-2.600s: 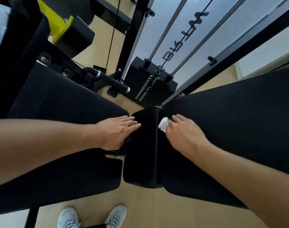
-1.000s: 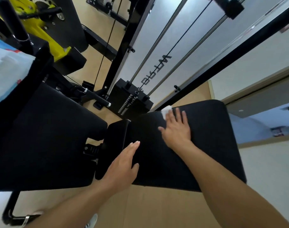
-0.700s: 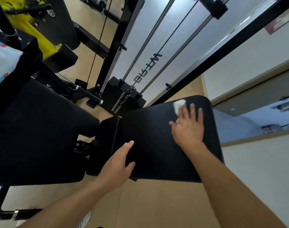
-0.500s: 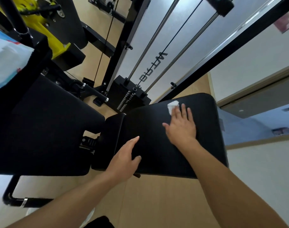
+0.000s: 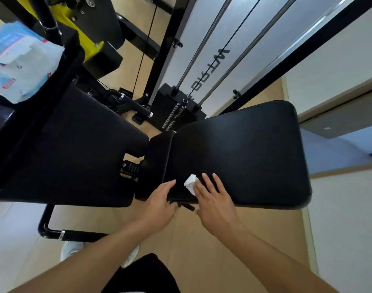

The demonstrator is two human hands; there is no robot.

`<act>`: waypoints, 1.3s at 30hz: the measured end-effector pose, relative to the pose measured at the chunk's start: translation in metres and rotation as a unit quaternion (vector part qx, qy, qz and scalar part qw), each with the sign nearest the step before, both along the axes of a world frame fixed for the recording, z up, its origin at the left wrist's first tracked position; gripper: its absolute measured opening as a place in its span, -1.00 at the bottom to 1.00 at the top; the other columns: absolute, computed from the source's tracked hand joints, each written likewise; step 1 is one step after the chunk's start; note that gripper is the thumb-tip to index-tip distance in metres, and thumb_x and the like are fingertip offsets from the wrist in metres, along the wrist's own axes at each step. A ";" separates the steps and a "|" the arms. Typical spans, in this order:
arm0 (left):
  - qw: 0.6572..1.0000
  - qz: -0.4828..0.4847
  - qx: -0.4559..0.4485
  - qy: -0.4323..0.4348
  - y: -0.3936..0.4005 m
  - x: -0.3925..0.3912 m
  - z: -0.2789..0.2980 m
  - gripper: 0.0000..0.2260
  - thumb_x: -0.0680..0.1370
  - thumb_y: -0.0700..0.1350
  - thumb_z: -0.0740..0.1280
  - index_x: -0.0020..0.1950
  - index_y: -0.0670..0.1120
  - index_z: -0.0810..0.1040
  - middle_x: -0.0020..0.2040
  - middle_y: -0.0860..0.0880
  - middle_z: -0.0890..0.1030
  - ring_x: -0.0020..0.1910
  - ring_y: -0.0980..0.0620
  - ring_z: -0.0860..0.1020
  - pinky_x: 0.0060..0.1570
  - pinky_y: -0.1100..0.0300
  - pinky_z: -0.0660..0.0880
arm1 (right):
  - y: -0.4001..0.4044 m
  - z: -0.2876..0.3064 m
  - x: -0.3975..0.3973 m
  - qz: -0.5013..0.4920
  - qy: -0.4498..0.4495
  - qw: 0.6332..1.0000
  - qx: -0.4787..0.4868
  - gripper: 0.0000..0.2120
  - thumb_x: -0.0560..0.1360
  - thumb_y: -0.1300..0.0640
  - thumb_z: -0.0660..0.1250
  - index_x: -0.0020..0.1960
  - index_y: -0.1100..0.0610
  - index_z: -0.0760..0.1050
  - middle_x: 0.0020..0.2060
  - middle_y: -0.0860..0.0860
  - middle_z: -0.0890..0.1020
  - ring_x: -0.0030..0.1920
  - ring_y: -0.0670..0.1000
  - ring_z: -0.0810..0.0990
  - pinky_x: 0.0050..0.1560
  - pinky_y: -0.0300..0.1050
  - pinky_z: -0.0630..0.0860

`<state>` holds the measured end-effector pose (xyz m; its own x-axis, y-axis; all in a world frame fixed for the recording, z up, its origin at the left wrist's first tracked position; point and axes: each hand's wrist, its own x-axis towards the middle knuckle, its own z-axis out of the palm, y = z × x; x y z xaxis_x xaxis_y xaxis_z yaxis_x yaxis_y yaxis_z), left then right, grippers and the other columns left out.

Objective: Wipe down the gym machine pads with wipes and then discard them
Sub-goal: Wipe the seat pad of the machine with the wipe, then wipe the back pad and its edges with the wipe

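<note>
**Wiping under way on the gym machine's pad**

Here, a person leans over a black padded bench (image 5: 254,149) and works a small white wipe (image 5: 190,183) across its near edge. The right hand (image 5: 214,199) lies flat on the wipe, fingers straight and a little spread, pressing it down on the upholstery, not pinching it. The left hand (image 5: 159,206) rests just beside it on the same near edge, fingers relaxed and extended, its grip spread and holding nothing; it appears to steady the pad.

The step in hand looks to be the wiping itself, with the discarding not yet begun. Most of the pad's far side lies beyond the hands, and a narrower black pad (image 5: 155,163) and a larger seat pad (image 5: 70,157) sit to the left. The next move probably calls for firm, flat pressure and a long sweep away from the body, so the crumpled wipe does not roll or slip out from under the fingertips.

The wipe is bunched into a small wad, only partly showing past the fingers. The pad's surface is matte black and lightly textured; whether it is damp cannot be told. A blue-and-white packet (image 5: 18,66), possibly the wipes' pack, rests on the machine at upper left. The weight stack (image 5: 176,111) stands behind on the wooden floor (image 5: 202,261).
</note>
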<state>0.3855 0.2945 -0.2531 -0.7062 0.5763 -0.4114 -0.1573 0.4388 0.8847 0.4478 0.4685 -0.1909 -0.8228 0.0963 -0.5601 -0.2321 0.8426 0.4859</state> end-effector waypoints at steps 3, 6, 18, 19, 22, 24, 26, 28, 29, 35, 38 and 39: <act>0.998 -0.037 0.057 0.007 0.017 0.006 0.015 -0.42 0.60 -0.17 0.35 0.58 0.14 0.28 0.46 0.19 0.41 0.32 0.21 0.49 0.38 0.11 0.45 | 0.026 0.051 0.022 -0.088 0.152 0.984 -0.008 -0.34 0.70 -0.23 -0.03 0.65 0.16 0.10 0.64 0.07 0.15 0.66 0.18 -0.09 0.60 0.24 -0.29; 0.992 -0.082 0.096 0.011 0.030 0.012 0.029 -0.46 0.64 -0.15 0.31 0.54 0.26 0.29 0.45 0.28 0.40 0.33 0.28 0.47 0.37 0.17 0.46 | 0.049 0.098 0.046 -0.138 0.329 0.934 -0.003 -0.43 0.69 -0.14 0.00 0.53 0.16 0.39 0.51 0.06 0.44 0.63 0.18 0.14 0.63 0.19 -0.10; 0.940 -0.006 0.265 -0.216 0.010 -0.015 0.094 -0.76 0.68 0.03 0.28 0.33 0.16 0.58 0.22 0.09 0.67 0.23 0.08 0.62 0.30 -0.09 0.53 | -0.062 0.077 0.010 -0.381 0.510 0.639 -0.432 -0.78 0.67 0.06 0.30 0.24 -0.10 0.66 0.11 -0.27 0.63 0.22 -0.13 0.57 0.19 -0.09 0.56; 0.930 0.011 0.281 -0.236 -0.003 -0.019 0.093 -0.77 0.68 0.04 0.28 0.30 0.09 0.61 0.19 0.00 0.69 0.22 0.00 0.65 0.25 -0.06 0.56 | -0.081 0.071 0.003 -0.416 0.471 0.611 -0.482 -0.81 0.65 0.05 0.34 0.17 -0.15 0.68 0.05 -0.25 0.64 0.14 -0.12 0.61 0.12 -0.10 0.59; 0.944 0.094 0.252 -0.191 -0.046 -0.028 0.083 -0.83 0.62 0.06 0.36 0.17 0.11 0.67 0.07 0.00 0.73 0.09 0.01 0.70 0.01 0.19 0.63 | -0.121 0.059 -0.013 -0.502 0.366 0.515 -0.590 -0.86 0.62 0.00 0.39 0.08 -0.16 0.71 0.00 -0.16 0.73 0.05 -0.08 0.71 0.06 -0.06 0.67; 0.957 0.153 0.195 -0.150 -0.073 -0.031 0.073 -0.87 0.57 0.11 0.43 0.05 0.12 0.69 -0.02 0.03 0.74 0.00 0.04 0.71 -0.08 0.19 0.65 | -0.137 0.055 -0.023 -0.535 0.314 0.463 -0.634 -0.85 0.61 0.00 0.39 0.08 -0.13 0.73 -0.01 -0.09 0.75 0.05 -0.05 0.73 0.05 -0.07 0.68; 0.960 0.194 0.145 -0.140 -0.095 -0.036 0.064 -0.82 0.53 0.12 0.46 0.01 0.05 0.69 -0.06 0.00 0.73 -0.04 0.00 0.71 -0.02 -0.02 0.67 | -0.150 0.051 -0.033 -0.540 0.301 0.443 -0.649 -0.85 0.62 0.03 0.39 0.09 -0.11 0.73 -0.01 -0.06 0.76 0.04 -0.04 0.73 0.00 -0.12 0.68; 0.953 0.227 0.132 -0.152 -0.111 -0.043 0.059 -0.82 0.54 0.08 0.46 0.00 -0.01 0.68 -0.07 -0.02 0.73 -0.04 -0.05 0.70 0.03 -0.10 0.66 | -0.160 0.047 -0.043 -0.552 0.307 0.416 -0.654 -0.85 0.63 0.05 0.38 0.10 -0.07 0.72 -0.01 -0.04 0.76 0.02 -0.03 0.73 -0.08 -0.17 0.66; 0.946 0.248 0.131 -0.160 -0.117 -0.047 0.057 -0.84 0.55 0.06 0.46 -0.01 -0.02 0.67 -0.08 -0.02 0.73 -0.03 -0.06 0.70 0.02 -0.09 0.66 | -0.164 0.044 -0.048 -0.566 0.309 0.394 -0.655 -0.85 0.63 0.06 0.37 0.11 -0.03 0.71 -0.01 -0.03 0.75 0.02 -0.01 0.74 -0.10 -0.18 0.65; 0.889 0.331 0.170 -0.266 -0.140 -0.073 0.038 -0.80 0.60 -0.01 0.41 0.09 -0.14 0.61 0.04 -0.10 0.70 0.07 -0.12 0.69 0.02 -0.03 0.66 | -0.182 0.025 -0.075 -0.648 0.280 0.235 -0.668 -0.80 0.58 0.23 0.43 0.19 0.12 0.59 0.11 0.14 0.70 0.09 0.13 0.72 0.04 0.01 0.68; 0.836 0.382 0.223 -0.325 -0.147 -0.090 0.034 -0.83 0.62 -0.11 0.38 0.12 -0.19 0.54 0.02 -0.14 0.67 -0.01 -0.07 0.69 -0.12 0.13 0.64 | -0.178 0.013 -0.087 -0.671 0.271 0.171 -0.668 -0.68 0.55 0.30 0.43 0.27 0.11 0.53 0.16 0.18 0.67 0.13 0.18 0.70 0.08 0.07 0.67; 0.823 0.398 0.232 -0.331 -0.148 -0.095 0.031 -0.85 0.62 -0.15 0.37 0.12 -0.20 0.52 0.03 -0.15 0.66 -0.03 -0.05 0.69 -0.14 0.14 0.63 | -0.175 0.008 -0.090 -0.680 0.259 0.150 -0.669 -0.64 0.56 0.32 0.42 0.31 0.11 0.51 0.18 0.19 0.66 0.14 0.18 0.70 0.08 0.07 0.67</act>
<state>0.2905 0.1468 -0.2217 -0.6455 0.2435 -0.7239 -0.7472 -0.3978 0.5324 0.3575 0.2932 -0.1824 -0.5189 0.4590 -0.7212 0.3733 -0.6373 -0.6742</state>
